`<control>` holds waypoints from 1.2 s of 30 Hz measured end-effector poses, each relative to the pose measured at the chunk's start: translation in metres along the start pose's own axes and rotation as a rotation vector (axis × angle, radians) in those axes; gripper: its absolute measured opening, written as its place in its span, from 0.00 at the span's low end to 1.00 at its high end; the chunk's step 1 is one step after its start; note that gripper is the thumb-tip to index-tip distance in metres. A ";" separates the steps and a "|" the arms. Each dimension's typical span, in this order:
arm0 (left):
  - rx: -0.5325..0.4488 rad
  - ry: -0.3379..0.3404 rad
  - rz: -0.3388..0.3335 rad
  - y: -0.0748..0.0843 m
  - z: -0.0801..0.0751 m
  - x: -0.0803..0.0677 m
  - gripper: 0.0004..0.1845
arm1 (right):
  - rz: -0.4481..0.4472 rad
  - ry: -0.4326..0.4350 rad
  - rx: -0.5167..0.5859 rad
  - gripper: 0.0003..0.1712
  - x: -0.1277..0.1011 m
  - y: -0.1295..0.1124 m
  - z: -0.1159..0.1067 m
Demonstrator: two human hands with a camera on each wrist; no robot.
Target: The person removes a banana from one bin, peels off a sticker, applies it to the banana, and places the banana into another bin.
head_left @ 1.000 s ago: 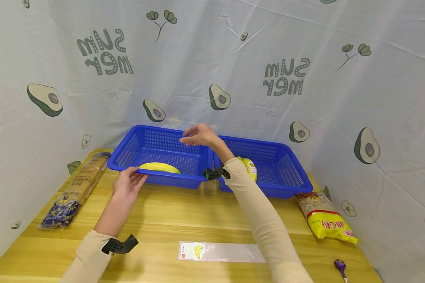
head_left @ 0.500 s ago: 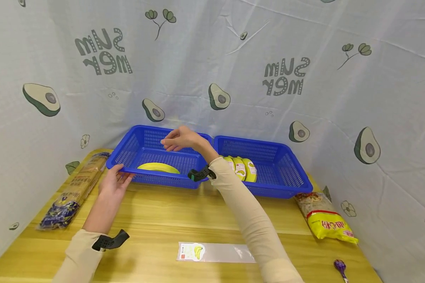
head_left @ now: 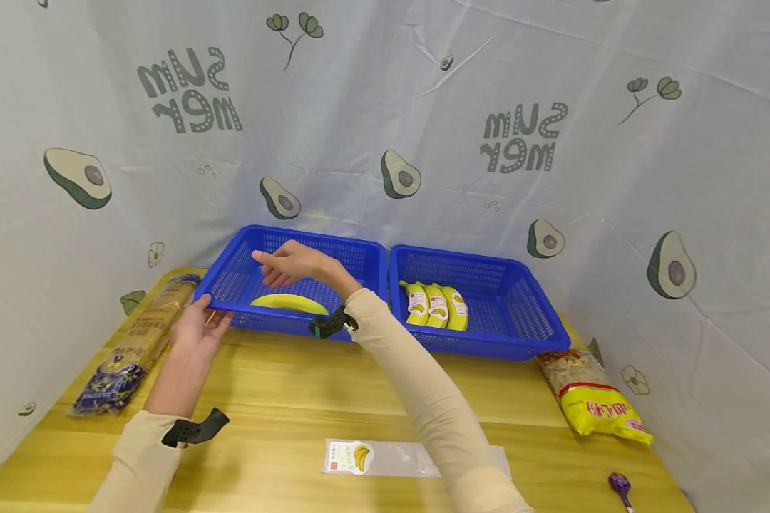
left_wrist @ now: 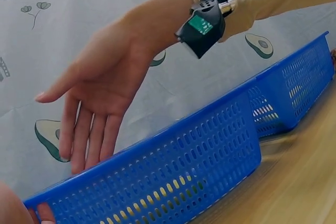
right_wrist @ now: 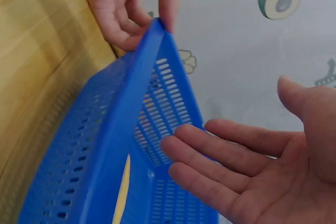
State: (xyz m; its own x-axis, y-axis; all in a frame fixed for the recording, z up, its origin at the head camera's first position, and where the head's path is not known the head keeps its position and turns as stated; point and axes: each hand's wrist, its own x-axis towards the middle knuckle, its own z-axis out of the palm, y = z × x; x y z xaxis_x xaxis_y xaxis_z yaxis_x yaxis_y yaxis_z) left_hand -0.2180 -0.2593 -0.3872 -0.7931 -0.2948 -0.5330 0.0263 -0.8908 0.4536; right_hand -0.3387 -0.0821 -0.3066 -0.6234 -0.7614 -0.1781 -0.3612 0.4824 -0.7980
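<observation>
At the front left corner of the left blue plastic basket [head_left: 375, 285], my left hand [head_left: 195, 333] grips the rim, thumb over the top and fingers curled beneath, as the right wrist view shows. My right hand [head_left: 293, 263] hovers over this basket with fingers extended and nothing held; the left wrist view shows its palm and spread thumb. A yellow banana [head_left: 289, 303] lies inside along the front wall, partly hidden by the rim. In the right blue basket [head_left: 520, 306], three labelled bananas [head_left: 436, 308] stand side by side at the left.
A long pack of dried noodles [head_left: 137, 342] lies left of the baskets. A yellow-and-clear food bag [head_left: 593, 399] sits at the right. A clear sleeve with a banana label [head_left: 391, 458] lies in front, and a purple-wrapped lollipop [head_left: 619, 484] near the right edge.
My right hand has moved left and slightly lower across the left basket, uncovering the labelled bananas. My left hand has shifted left along the rim to the corner.
</observation>
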 end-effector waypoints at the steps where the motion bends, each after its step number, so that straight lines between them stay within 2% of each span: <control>1: 0.004 -0.001 -0.003 0.000 0.000 0.000 0.29 | 0.007 -0.015 -0.001 0.38 0.003 0.000 0.003; 10: 0.036 -0.020 -0.014 -0.001 0.000 0.001 0.29 | 0.061 -0.178 0.060 0.47 0.030 -0.001 0.033; 17: 0.061 -0.008 -0.002 -0.003 0.003 0.002 0.28 | 0.151 -0.281 -0.028 0.49 0.034 0.004 0.043; 22: 0.071 -0.007 0.008 -0.003 0.003 0.001 0.28 | 0.194 -0.314 -0.068 0.49 0.029 0.014 0.032; 29: 0.054 -0.016 0.010 -0.001 0.001 0.002 0.27 | 0.215 -0.293 -0.084 0.50 0.021 0.033 0.008; 36: 0.034 -0.015 -0.002 0.002 -0.002 0.001 0.27 | 0.181 -0.268 -0.018 0.46 0.018 0.050 -0.020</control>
State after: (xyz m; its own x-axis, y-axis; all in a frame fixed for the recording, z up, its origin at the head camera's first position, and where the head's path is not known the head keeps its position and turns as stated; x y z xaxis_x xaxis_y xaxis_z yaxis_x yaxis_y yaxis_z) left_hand -0.2176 -0.2623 -0.3888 -0.8024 -0.2878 -0.5228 0.0048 -0.8791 0.4766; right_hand -0.3817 -0.0637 -0.3382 -0.4747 -0.7483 -0.4633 -0.2745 0.6261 -0.7299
